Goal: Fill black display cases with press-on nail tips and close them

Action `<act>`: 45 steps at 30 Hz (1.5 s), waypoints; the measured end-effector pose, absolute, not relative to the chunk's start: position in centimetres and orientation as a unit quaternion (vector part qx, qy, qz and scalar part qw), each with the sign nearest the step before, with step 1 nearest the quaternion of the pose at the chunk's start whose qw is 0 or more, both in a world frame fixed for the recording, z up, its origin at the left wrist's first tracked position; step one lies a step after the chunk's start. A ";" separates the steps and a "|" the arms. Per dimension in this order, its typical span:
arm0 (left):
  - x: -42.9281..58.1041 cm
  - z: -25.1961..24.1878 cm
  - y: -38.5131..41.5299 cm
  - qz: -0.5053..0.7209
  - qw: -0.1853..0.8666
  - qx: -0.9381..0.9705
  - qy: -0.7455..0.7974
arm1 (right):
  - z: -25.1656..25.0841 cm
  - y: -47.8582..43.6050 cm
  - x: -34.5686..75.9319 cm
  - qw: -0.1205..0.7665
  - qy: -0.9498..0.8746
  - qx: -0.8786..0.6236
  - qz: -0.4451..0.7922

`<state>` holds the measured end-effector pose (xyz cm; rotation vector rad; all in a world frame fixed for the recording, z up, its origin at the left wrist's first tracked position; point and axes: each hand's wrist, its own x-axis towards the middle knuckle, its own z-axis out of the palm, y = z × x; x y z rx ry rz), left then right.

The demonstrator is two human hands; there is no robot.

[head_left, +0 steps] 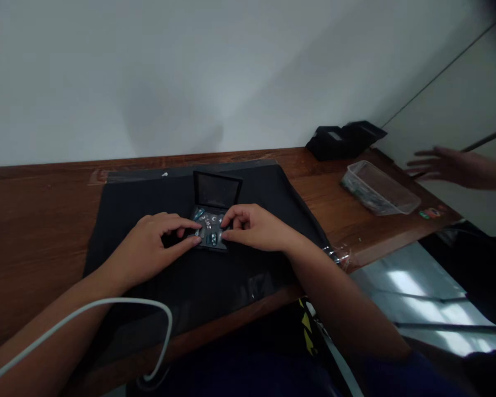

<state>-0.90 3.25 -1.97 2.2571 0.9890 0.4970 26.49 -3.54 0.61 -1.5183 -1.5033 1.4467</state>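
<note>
- One left hand (152, 245) at the left of the open black case (213, 207), one right hand (258, 227) at its right, both curled; pinch or mere touch impossible to tell.
- Under the case: black mat (144, 194), then bench (33, 220).
- Probably light, stiff, slick; best taken by lower side edges, sparing the lid (217, 190).

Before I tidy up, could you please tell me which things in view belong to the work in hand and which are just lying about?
In use:
open black case, between left hand and right hand
small decorated pieces in it
black mat underneath

Apparently lying about:
clear plastic tub, contents unclear
black object by the wall
small colourful item beside the tub
</note>
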 end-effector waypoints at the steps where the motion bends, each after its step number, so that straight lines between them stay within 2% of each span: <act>1: -0.9 -1.9 3.2 0.185 0.307 0.855 0.375 | 0.6 -3.5 26.6 0.296 -0.560 -0.562 0.531; 4: -0.8 -1.9 3.2 0.182 0.304 0.854 0.380 | 0.7 -3.4 27.0 0.409 -0.551 -0.556 0.469; 8: -0.9 -1.8 3.0 0.188 0.311 0.846 0.390 | 0.3 -2.8 27.8 0.598 -0.528 -0.530 0.288; 10: -1.1 -1.6 3.1 0.184 0.316 0.844 0.392 | -0.2 -2.4 28.2 0.637 -0.531 -0.518 0.211; 12: -1.3 -1.5 3.2 0.179 0.322 0.842 0.393 | -0.9 -1.9 28.5 0.627 -0.549 -0.520 0.187; 18: -1.9 -1.6 4.0 0.216 0.302 0.831 0.414 | -2.5 -0.9 28.2 0.540 -0.592 -0.535 0.269; 24: -1.4 -2.0 4.0 0.180 0.295 0.855 0.388 | -2.6 -0.6 28.2 0.528 -0.606 -0.540 0.251; 36: -1.7 -1.7 3.9 0.183 0.299 0.860 0.372 | -2.2 -0.6 28.3 0.534 -0.600 -0.530 0.269; 45: -1.5 -2.9 3.5 0.198 0.210 0.897 0.336 | -1.3 -1.5 27.9 0.523 -0.608 -0.551 0.231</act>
